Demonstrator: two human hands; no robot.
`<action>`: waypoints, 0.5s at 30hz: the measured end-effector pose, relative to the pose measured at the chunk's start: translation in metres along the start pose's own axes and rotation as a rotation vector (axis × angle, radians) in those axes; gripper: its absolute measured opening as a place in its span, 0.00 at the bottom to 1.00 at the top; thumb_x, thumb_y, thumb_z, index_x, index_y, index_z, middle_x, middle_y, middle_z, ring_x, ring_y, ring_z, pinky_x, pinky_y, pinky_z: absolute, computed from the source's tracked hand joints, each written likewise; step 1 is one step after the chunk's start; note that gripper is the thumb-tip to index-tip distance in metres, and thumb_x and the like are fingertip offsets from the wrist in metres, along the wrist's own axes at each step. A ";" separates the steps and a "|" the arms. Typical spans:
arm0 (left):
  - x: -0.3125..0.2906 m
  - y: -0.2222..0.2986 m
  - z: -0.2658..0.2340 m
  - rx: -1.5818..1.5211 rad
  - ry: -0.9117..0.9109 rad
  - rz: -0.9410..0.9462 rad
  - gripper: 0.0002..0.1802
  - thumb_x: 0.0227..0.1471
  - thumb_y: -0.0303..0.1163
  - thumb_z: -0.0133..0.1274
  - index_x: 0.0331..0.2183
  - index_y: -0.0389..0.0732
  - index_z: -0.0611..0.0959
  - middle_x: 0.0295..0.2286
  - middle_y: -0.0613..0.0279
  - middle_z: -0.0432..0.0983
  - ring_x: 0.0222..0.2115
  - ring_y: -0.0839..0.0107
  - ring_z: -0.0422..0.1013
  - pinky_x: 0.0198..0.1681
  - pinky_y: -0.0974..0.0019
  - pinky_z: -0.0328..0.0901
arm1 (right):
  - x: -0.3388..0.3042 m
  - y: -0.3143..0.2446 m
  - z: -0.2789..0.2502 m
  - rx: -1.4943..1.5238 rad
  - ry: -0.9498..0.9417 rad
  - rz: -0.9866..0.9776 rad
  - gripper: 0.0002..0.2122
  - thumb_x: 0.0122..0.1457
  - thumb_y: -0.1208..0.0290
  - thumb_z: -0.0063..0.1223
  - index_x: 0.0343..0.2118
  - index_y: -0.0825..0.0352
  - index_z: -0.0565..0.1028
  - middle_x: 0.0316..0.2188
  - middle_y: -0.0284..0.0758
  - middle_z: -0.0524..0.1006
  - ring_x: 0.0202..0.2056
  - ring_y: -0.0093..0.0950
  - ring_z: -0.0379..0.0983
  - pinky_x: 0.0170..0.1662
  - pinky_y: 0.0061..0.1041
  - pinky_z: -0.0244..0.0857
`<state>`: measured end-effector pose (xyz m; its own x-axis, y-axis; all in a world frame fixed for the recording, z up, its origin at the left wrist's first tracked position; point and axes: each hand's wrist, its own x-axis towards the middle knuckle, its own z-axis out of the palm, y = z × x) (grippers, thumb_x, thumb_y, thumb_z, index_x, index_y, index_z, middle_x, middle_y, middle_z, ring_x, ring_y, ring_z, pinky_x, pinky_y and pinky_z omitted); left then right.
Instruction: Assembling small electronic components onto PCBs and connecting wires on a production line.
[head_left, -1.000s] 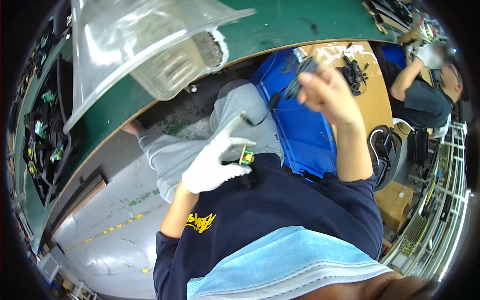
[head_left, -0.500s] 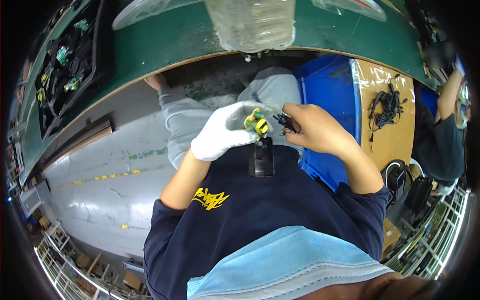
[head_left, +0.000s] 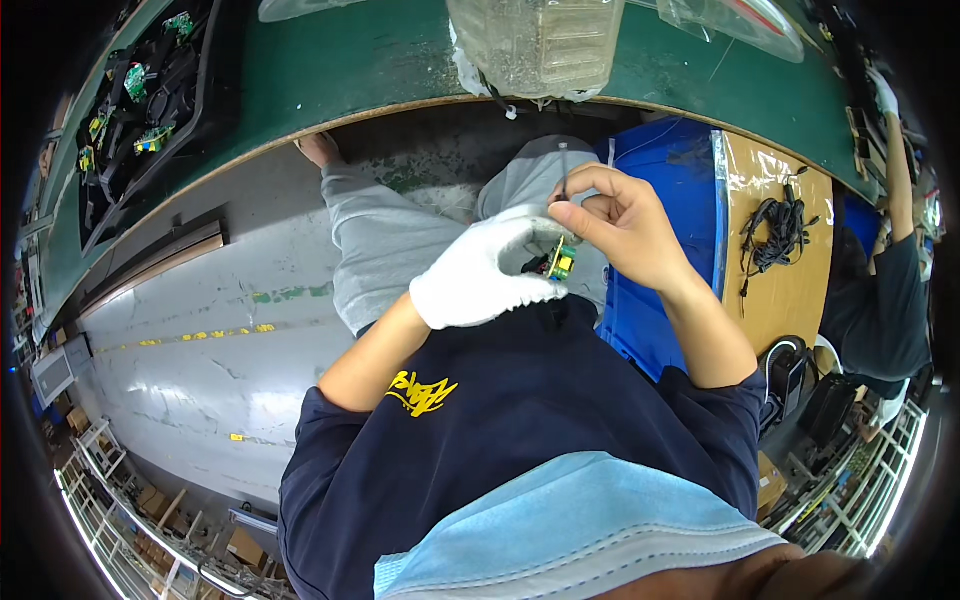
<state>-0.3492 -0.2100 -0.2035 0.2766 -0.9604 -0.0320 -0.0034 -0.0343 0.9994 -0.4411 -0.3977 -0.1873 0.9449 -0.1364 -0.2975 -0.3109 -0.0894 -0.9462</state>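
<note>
My left hand [head_left: 488,268], in a white glove, holds a small circuit board [head_left: 564,262] with green and yellow parts between thumb and fingers. Dark parts lie behind the board, inside the curl of the glove, and I cannot make out their shape. Just above and to the right, my bare right hand [head_left: 635,232] pinches a thin black cable [head_left: 563,178]; a short length of it sticks up past the fingertips. The right fingertips are close to the glove's fingers. Both hands are over my lap, in front of my dark shirt.
A green workbench [head_left: 340,75] runs across the far side, bearing a clear plastic container [head_left: 540,45] and a black tray [head_left: 205,95] of circuit boards. At right, black cables [head_left: 775,235] lie on a cardboard surface [head_left: 745,165] beside a blue bin [head_left: 665,190]. A co-worker [head_left: 880,310] sits at far right.
My right hand has moved up and now pinches the cable upright. The left hand has shifted right and turned the board edge-on. The black case that hung below the board no longer shows clearly.
</note>
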 end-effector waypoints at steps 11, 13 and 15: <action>-0.001 -0.018 -0.006 -0.690 0.469 0.084 0.34 0.43 0.27 0.63 0.51 0.34 0.68 0.42 0.56 0.72 0.42 0.71 0.70 0.46 0.67 0.67 | -0.012 -0.015 0.010 -0.254 0.077 -0.472 0.08 0.56 0.76 0.55 0.37 0.72 0.76 0.24 0.32 0.71 0.17 0.16 0.56 0.20 0.17 0.50; 0.000 -0.020 -0.004 -0.762 0.492 0.133 0.29 0.42 0.25 0.64 0.45 0.36 0.68 0.42 0.56 0.71 0.41 0.71 0.70 0.45 0.67 0.67 | -0.013 -0.015 0.011 -0.251 0.040 -0.456 0.08 0.56 0.76 0.54 0.38 0.72 0.76 0.24 0.32 0.71 0.17 0.16 0.57 0.19 0.17 0.50; -0.002 -0.020 -0.002 -0.737 0.511 0.104 0.29 0.41 0.24 0.64 0.44 0.36 0.69 0.42 0.57 0.70 0.42 0.71 0.70 0.45 0.67 0.67 | -0.014 -0.015 0.013 -0.169 0.065 -0.401 0.08 0.57 0.76 0.54 0.38 0.73 0.76 0.21 0.31 0.70 0.17 0.15 0.57 0.19 0.17 0.50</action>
<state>-0.3474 -0.2064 -0.2234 0.7029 -0.7031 -0.1071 0.5158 0.4003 0.7575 -0.4480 -0.3819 -0.1702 0.9876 -0.1194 0.1023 0.0612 -0.3075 -0.9496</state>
